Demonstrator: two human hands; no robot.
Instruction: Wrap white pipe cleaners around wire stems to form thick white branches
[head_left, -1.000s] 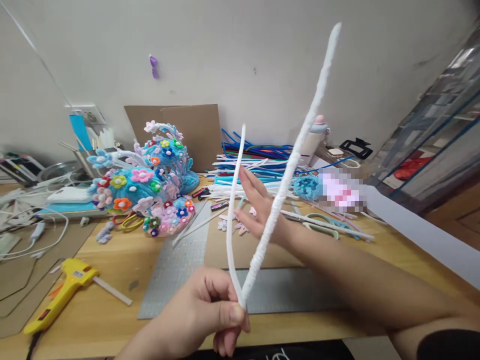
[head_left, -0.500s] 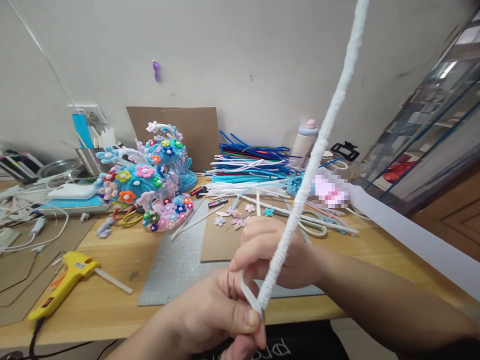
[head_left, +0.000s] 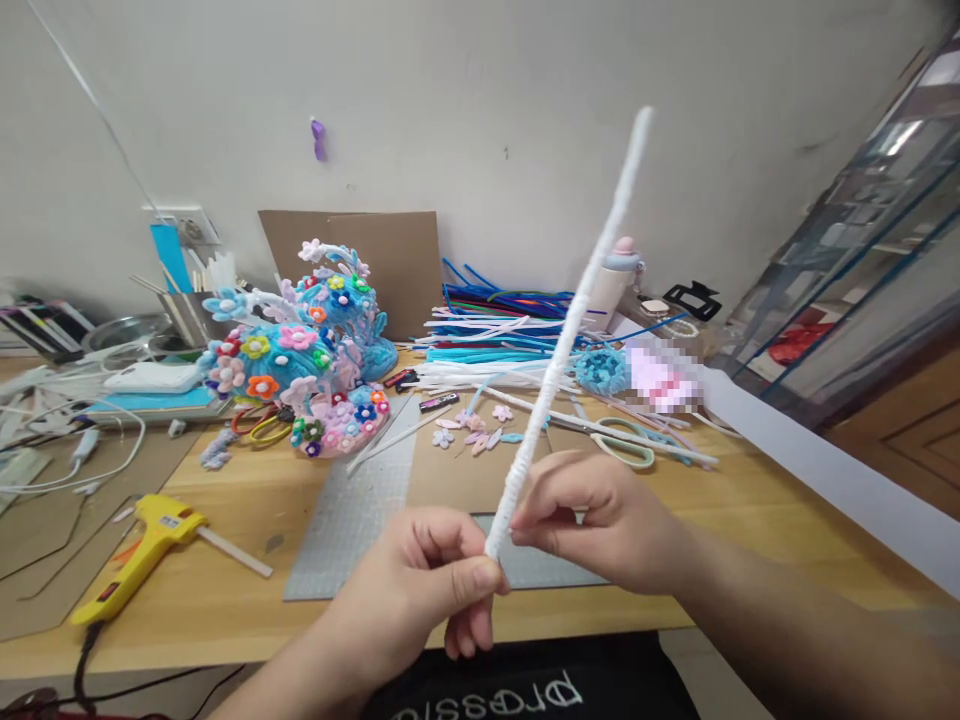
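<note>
A long white wrapped pipe-cleaner stem [head_left: 577,305] rises from my hands up toward the wall, tilted right. My left hand [head_left: 420,600] pinches its bottom end between thumb and forefinger, fingers curled closed. Just to the right, my right hand [head_left: 600,515] is closed in a pinch on the same stem a little above the left thumb. Both hands hover over the near edge of the wooden table [head_left: 225,610].
A yellow glue gun [head_left: 135,560] lies at the left front. A grey cutting mat [head_left: 352,510] and cardboard sheet sit in the middle. Behind are a flowered blue pipe-cleaner ornament [head_left: 307,350], a pile of pipe cleaners [head_left: 495,345], scissors [head_left: 622,445] and a bottle [head_left: 615,280].
The loose thin white strand that stood beside the stem is gone from sight, wound down at its base. My right hand came from open over the table to pinching the stem.
</note>
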